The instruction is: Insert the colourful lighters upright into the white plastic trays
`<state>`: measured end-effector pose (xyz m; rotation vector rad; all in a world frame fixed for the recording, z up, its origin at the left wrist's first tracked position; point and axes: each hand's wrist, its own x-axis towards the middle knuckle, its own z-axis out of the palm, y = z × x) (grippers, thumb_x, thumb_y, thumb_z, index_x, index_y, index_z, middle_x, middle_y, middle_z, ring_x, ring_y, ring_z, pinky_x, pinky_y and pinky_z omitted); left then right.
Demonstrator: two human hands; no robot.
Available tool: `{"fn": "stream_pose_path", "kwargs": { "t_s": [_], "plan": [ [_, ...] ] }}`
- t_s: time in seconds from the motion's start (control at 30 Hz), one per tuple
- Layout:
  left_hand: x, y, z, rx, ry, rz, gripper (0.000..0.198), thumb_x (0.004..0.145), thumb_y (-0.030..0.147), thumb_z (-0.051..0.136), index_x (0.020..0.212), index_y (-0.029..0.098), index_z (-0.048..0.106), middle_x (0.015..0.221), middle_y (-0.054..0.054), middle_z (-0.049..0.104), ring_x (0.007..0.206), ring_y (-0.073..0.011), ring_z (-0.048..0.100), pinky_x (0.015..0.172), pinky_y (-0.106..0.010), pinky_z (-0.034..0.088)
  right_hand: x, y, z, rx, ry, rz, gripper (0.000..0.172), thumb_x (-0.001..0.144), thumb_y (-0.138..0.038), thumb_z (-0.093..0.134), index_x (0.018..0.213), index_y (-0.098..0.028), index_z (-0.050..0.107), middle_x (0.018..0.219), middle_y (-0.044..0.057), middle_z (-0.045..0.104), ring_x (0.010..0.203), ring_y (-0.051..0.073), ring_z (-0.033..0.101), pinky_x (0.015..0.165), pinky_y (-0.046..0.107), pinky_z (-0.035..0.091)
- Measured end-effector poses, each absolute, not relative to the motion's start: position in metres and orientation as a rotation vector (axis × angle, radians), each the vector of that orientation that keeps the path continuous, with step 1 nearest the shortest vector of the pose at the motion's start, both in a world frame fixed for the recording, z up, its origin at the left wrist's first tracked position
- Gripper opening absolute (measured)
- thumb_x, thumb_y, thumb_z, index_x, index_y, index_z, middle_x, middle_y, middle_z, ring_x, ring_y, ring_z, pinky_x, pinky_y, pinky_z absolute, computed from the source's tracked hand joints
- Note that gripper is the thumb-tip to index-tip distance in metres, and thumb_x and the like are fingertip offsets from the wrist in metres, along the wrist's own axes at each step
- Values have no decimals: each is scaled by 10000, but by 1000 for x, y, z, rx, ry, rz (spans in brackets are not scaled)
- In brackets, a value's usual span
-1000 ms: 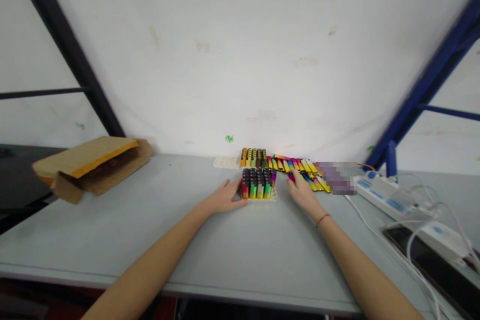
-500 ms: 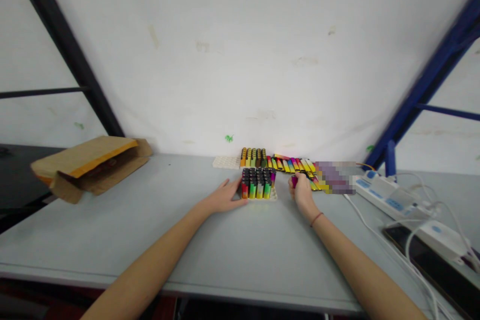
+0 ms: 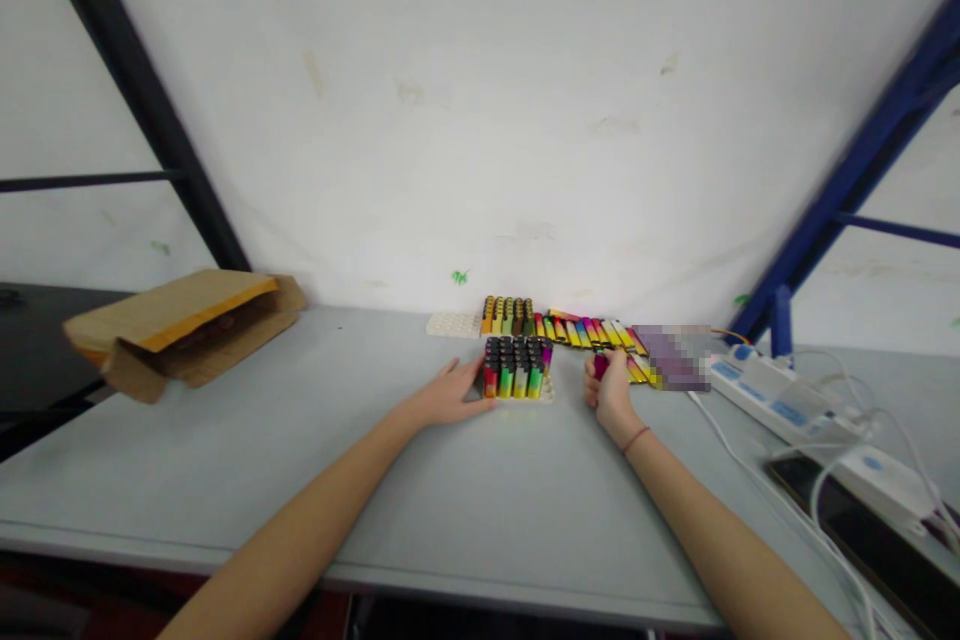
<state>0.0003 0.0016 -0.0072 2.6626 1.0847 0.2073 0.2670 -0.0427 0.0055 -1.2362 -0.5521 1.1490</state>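
Several upright lighters (image 3: 514, 370) with black tops and coloured bodies stand in rows in a white holed tray (image 3: 547, 394). My left hand (image 3: 454, 392) lies at the tray's left side, fingers spread, thumb along the front corner. To the right of the tray, my right hand (image 3: 611, 392) is closed around a purple lighter (image 3: 601, 365), held upright above the table. Behind that hand, more colourful lighters (image 3: 585, 330) lie side by side on the table; the hand hides a few of them.
A second group of upright lighters (image 3: 508, 316) stands by the wall, beside a white holed tray (image 3: 453, 324). An open cardboard box (image 3: 187, 325) lies at the left. On the right are a white power strip (image 3: 810, 420), cables and a dark phone (image 3: 862, 540).
My right hand has shifted slightly to the right with the purple lighter, which now stands more upright. My left hand stays at the tray.
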Motion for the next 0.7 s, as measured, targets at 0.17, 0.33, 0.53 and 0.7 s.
{"fn": "stream_pose_path", "kwargs": {
  "t_s": [0.17, 0.33, 0.53, 0.7],
  "plan": [
    [0, 2, -7, 2670, 1076, 208, 779, 896, 587, 403, 1482, 161, 116, 1547, -166, 254, 1430, -275, 240, 1161, -507, 114, 268, -43, 5, -1212, -556, 1138, 388, 875, -451, 235, 546, -251, 288, 357, -79, 191, 296, 89, 123, 304, 211, 87],
    [1, 2, -7, 2656, 1075, 212, 787, 891, 590, 413, 1482, 161, 121, 1539, -171, 274, 1423, -290, 255, 1158, -512, 124, 268, -42, 1, -1271, -668, 1053, 417, 843, -562, 233, 563, -262, 310, 380, -79, 195, 304, 100, 147, 304, 236, 122],
    [0, 1, -7, 2656, 1061, 237, 788, 898, 588, 411, 1491, 170, 104, 1539, -162, 278, 1413, -291, 282, 1161, -517, 115, 270, -41, -2, -1271, -864, 1104, 451, 804, -623, 213, 531, -274, 298, 369, -72, 188, 312, 106, 146, 298, 243, 143],
    [1, 1, -7, 2658, 1065, 231, 786, 901, 588, 407, 1494, 168, 107, 1554, -162, 236, 1416, -278, 278, 1166, -508, 104, 268, -42, -1, -1289, -866, 1135, 413, 815, -530, 195, 506, -269, 279, 370, -75, 174, 315, 98, 115, 323, 231, 111]
  ]
}}
